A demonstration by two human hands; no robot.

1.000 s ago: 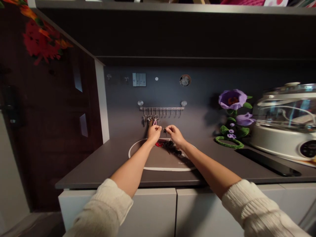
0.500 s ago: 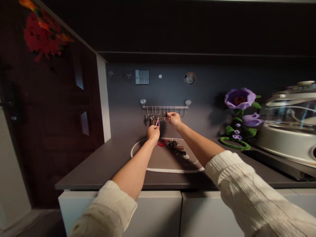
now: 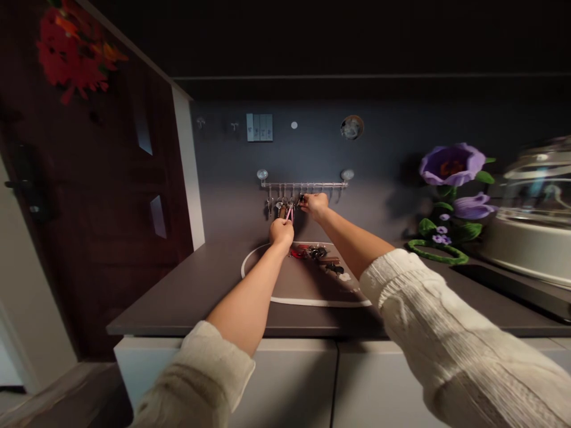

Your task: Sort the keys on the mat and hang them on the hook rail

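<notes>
A clear hook rail (image 3: 307,185) is fixed to the dark wall, with several keys (image 3: 270,205) hanging from its left hooks. My left hand (image 3: 282,232) is closed on a thin pink strap (image 3: 289,213) just below the hanging keys. Close under the middle hooks, my right hand (image 3: 316,203) pinches a small dark item with a bit of red, perhaps a key ring; its exact kind is too small to tell. On an oval mat (image 3: 285,291) beneath lie more keys (image 3: 319,252), some with red and black parts.
Purple artificial flowers (image 3: 452,166) and a large white appliance with a clear dome (image 3: 530,241) stand on the counter (image 3: 178,294) at the right. A dark red door (image 3: 120,249) is at the left. Dark cabinetry (image 3: 312,41) overhangs the counter.
The camera view has shifted slightly. My right hand has moved a little left along the rail, nearer the middle hooks. My left hand stays on the pink strap.
</notes>
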